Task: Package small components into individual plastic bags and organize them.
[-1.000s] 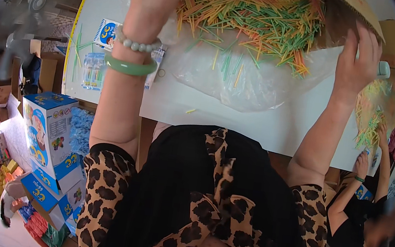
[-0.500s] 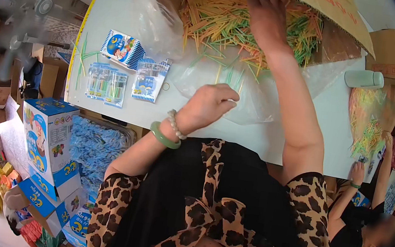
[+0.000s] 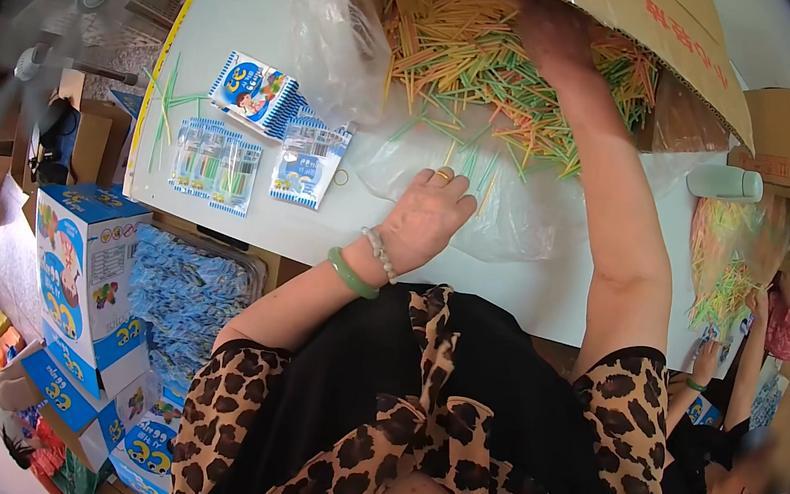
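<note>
My right hand point(image 3: 555, 42) reaches into an open cardboard box point(image 3: 640, 9) on the table. Its fingers are blurred and partly sunk among a heap of thin yellow, orange and green sticks point(image 3: 473, 51), so their grip is hidden. Closer to me, my left hand point(image 3: 428, 213) is closed, fingers curled downward at the edge of a clear plastic sheet point(image 3: 509, 228). A few loose green and yellow sticks point(image 3: 471, 160) lie on the sheet just beyond its knuckles. Whatever that hand pinches, if anything, is out of sight.
Left on the white table point(image 3: 266, 229) lie a stack of blue-and-white packets point(image 3: 253, 94), clear packets of sticks point(image 3: 215, 164) and loose green sticks point(image 3: 169, 104). A pale green bottle point(image 3: 724, 183) lies at the right. A co-worker's hands point(image 3: 705, 361) are beyond it. Printed cartons point(image 3: 88, 275) stand lower left.
My left hand has turned and moved slightly right, fingers now pointing down at the plastic sheet. My right hand stays in the heap of sticks. The whole view has shifted a little.
</note>
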### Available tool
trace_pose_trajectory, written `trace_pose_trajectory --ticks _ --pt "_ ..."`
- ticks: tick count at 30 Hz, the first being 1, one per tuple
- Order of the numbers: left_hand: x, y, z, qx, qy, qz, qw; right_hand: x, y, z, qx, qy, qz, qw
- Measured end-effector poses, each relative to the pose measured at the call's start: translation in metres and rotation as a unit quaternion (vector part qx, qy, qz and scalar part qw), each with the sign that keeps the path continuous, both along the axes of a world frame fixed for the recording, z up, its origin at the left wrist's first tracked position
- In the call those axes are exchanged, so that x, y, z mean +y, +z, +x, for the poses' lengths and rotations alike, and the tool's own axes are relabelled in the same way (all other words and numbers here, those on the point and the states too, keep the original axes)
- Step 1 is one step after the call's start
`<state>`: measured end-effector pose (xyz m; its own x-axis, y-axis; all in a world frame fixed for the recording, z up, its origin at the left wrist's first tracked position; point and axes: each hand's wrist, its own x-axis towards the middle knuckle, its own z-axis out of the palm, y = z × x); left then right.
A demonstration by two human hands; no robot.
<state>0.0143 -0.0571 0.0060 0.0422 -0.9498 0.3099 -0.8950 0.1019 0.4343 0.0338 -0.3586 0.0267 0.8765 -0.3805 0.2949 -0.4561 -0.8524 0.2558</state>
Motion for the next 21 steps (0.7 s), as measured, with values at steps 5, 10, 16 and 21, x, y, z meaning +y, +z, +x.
trace_pose_trajectory --ticks 5,10,16,21 --pt "0.01 -0.004 -0.001 0.056 -0.007 0.046 0.997 0.018 0.023 -0.015 -0.118 -0.025 0.112 0.986" --pt "0.015 -0.01 0.007 0.143 -0.025 0.049 0.988 0.026 0.028 -0.043 -0.328 0.061 0.127 0.934" --pt "0.006 0.028 0.021 0.447 0.233 0.057 0.862 0.138 0.003 -0.084 -0.378 0.006 0.739 0.557" --pt "-0.039 0.015 0.014 0.319 0.178 -0.167 0.916 0.175 -0.067 -0.099 -0.342 0.039 0.594 0.727"
